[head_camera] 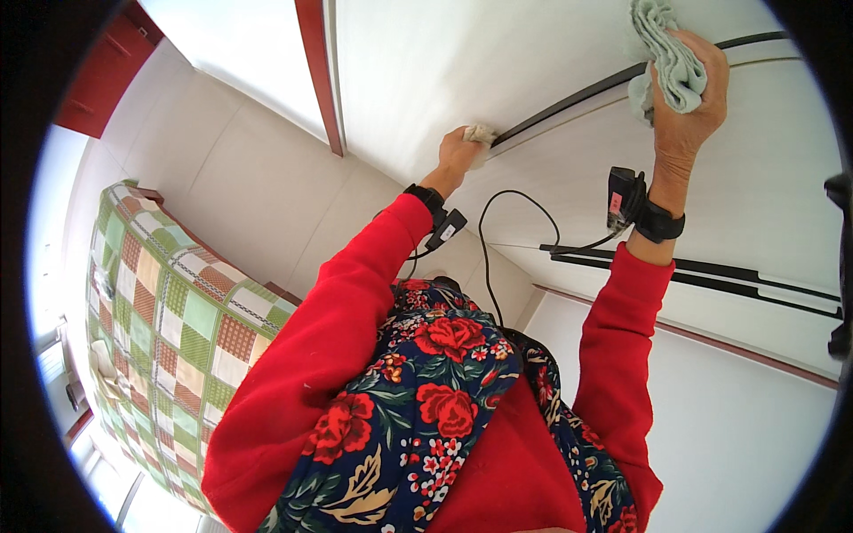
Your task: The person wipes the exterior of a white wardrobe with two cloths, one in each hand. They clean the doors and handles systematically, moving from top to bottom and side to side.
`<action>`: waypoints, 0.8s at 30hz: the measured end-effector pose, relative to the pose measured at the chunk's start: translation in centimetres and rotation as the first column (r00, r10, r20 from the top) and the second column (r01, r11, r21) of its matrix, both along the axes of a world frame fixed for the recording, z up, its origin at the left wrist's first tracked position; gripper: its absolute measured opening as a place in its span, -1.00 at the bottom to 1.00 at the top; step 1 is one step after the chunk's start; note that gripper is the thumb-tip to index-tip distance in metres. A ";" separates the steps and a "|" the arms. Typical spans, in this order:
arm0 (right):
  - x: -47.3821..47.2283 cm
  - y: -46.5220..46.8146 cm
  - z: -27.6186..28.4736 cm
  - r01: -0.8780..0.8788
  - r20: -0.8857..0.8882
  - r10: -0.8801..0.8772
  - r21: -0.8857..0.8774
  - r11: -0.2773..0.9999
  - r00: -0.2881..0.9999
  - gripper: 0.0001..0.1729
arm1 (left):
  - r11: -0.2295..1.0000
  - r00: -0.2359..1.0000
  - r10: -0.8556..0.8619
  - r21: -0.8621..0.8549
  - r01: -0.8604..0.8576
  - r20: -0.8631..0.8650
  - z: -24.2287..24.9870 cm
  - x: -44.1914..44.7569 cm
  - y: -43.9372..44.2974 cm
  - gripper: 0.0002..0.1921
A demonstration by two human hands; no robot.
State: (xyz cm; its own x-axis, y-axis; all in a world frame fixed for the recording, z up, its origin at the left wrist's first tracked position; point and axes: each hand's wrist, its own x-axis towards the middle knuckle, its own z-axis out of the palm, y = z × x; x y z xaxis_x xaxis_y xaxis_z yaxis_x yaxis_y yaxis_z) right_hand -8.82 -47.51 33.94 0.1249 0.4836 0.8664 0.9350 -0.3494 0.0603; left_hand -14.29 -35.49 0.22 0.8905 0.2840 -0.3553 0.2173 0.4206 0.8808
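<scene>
My right hand (696, 100) grips a folded pale green cloth (670, 63) against the white cabinet door (566, 40), over a long black edge strip (580, 93). Lower on the same strip, my left hand (458, 154) is closed round a small beige cloth (481, 136) that touches the strip's near end. Each wrist wears a black strap with a small black device, and a black cable (485, 233) hangs in a loop between the arms. The fingertips of both hands are partly hidden by the cloths.
A bed with a checked patchwork cover (180, 313) stands at the left on a tiled floor (260, 160). Long black handles (720, 276) run along the white doors at the right. A red-brown door frame (320, 73) is at the top, and a red cabinet (110, 73) at the far upper left.
</scene>
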 end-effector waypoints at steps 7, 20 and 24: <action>-0.5 0.2 0.0 0.037 -0.004 -0.037 0.009 0.999 0.999 -0.59 | 0.991 0.965 -0.106 -0.055 0.122 0.241 7.0 -1.3 1.7 -0.78; -0.5 0.3 -0.2 -0.013 -0.036 0.014 0.024 1.000 0.999 -0.59 | 0.978 0.854 -0.189 0.012 0.210 0.485 15.5 -1.0 2.5 -0.66; -0.6 0.5 0.0 -0.013 0.002 0.013 0.004 1.000 1.000 -0.58 | 0.980 0.813 -0.165 0.003 0.197 0.558 18.1 -0.8 2.7 -0.65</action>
State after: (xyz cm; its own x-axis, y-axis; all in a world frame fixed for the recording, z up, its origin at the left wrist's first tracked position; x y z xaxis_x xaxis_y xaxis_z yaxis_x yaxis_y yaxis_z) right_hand -9.37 -46.97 33.90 0.1168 0.4814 0.8687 0.9392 -0.3378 0.0609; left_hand -15.13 -32.78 18.35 0.9747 0.0931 0.2034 -0.2231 0.4709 0.8535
